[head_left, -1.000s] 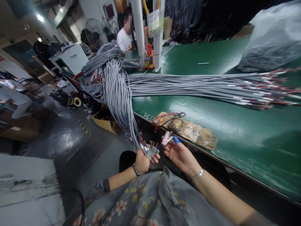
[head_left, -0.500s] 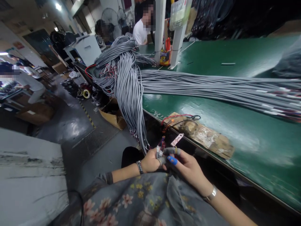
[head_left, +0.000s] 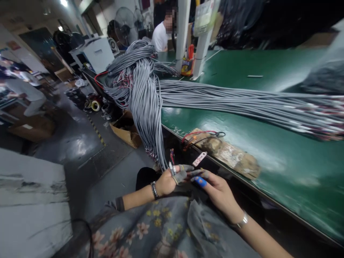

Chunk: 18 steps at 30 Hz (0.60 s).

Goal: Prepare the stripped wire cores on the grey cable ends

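Note:
My left hand (head_left: pixel 165 183), with grey covers on its fingertips, is closed around grey cable ends. The white sleeves (head_left: pixel 172 167) and thin coloured wires (head_left: pixel 172 156) of these ends stick up past the fingers. To its right, my right hand (head_left: pixel 219 191) has thumb and forefinger brought together, a blue wrap on the thumb. Its fingertips point at my left fingers; anything between them is too small to make out. Behind my left hand, a thick bundle of grey cables (head_left: pixel 146 93) hangs over the table edge.
More grey cables (head_left: pixel 228 96) stretch across the green table (head_left: pixel 290 168). A worn wooden board (head_left: pixel 228 154) with red and black leads lies at the near edge, by a pale tag (head_left: pixel 199 159). A cardboard box (head_left: pixel 125 130) stands on the floor. A person (head_left: pixel 160 36) sits beyond.
My left hand has shifted slightly left, and the white-sleeved ends stand more upright in it. The fingers of both hands have drawn a little apart. The view has moved slightly.

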Motion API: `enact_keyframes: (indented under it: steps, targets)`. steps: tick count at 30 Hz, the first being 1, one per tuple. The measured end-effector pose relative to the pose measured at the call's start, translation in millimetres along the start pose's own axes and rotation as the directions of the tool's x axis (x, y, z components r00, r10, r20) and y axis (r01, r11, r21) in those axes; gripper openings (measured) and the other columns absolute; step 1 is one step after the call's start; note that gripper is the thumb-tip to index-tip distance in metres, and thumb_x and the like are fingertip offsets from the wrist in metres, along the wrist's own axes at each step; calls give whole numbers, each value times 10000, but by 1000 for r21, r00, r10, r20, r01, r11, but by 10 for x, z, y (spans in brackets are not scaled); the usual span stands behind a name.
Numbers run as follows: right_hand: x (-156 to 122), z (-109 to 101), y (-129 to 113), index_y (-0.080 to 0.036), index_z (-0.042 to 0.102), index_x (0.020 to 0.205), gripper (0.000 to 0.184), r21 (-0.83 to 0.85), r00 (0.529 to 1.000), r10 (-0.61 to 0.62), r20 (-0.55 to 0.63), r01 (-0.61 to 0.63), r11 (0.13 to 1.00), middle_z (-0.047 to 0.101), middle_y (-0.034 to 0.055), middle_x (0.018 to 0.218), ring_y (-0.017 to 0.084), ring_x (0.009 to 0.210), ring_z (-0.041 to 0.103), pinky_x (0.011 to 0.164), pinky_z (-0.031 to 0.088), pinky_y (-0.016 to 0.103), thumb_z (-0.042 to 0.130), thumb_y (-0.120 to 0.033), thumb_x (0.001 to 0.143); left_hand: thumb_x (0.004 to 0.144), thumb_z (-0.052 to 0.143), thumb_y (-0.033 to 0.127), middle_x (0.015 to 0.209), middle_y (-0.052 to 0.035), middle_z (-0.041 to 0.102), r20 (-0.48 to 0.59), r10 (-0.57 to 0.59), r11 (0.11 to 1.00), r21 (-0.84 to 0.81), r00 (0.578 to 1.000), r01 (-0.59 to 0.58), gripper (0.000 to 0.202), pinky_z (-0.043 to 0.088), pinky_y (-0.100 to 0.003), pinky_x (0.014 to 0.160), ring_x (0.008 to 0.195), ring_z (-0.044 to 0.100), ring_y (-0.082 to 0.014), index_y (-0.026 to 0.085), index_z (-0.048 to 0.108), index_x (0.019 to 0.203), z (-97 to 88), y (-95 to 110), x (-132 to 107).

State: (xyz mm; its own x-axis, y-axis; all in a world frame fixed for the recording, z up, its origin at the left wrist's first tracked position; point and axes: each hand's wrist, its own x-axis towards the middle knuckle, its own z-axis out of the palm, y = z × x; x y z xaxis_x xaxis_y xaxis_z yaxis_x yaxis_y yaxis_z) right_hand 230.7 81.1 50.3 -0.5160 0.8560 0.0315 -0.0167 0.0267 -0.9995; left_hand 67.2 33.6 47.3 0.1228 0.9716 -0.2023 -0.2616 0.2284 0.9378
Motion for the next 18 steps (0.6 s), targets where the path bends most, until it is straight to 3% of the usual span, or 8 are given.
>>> enact_keyframes:
  steps: [4, 6, 9, 14, 18]
  targets:
    - [44, 71, -40, -211, 661, 659, 309, 102, 996, 90, 23, -92, 990, 624, 13, 592, 157, 556, 525, 578, 452, 292, 650, -513, 727, 777, 576, 552, 610, -34, 644, 86, -50, 976, 214, 995, 30, 475, 392, -203, 484, 451, 494, -87, 138, 657, 994, -9, 26, 25]
    - [57, 91, -37, -205, 635, 641, 315, 128, 992, 123, -14, -120, 984, 605, 2, 575, 139, 534, 500, 555, 438, 277, 661, -509, 718, 787, 570, 531, 465, 0, 570, 50, -48, 945, 326, 998, 29, 407, 345, -199, 432, 371, 414, -76, 143, 679, 843, -13, 16, 32]
    - [61, 101, -11, -206, 604, 673, 277, 182, 987, 159, -20, -153, 971, 597, -12, 571, 132, 532, 510, 542, 433, 264, 710, -462, 686, 800, 562, 501, 398, 10, 520, -8, -18, 919, 394, 1000, 19, 377, 368, -207, 448, 367, 433, -86, 154, 662, 691, -16, -8, 31]
    - [106, 106, 18, -213, 572, 707, 295, 238, 976, 217, -10, -209, 949, 609, -24, 563, 137, 513, 550, 520, 436, 264, 784, -395, 614, 732, 626, 519, 430, 11, 552, -65, -117, 945, 299, 991, 131, 364, 348, -197, 382, 335, 441, -82, 156, 608, 699, -18, -53, 32]
    - [171, 108, 0, -191, 583, 708, 299, 264, 966, 243, 91, -259, 929, 591, -29, 514, 121, 466, 521, 487, 409, 254, 754, -428, 645, 609, 709, 561, 552, -18, 618, -39, -198, 969, 145, 979, 202, 445, 420, -204, 402, 416, 557, -113, 152, 560, 702, -6, -40, 36]
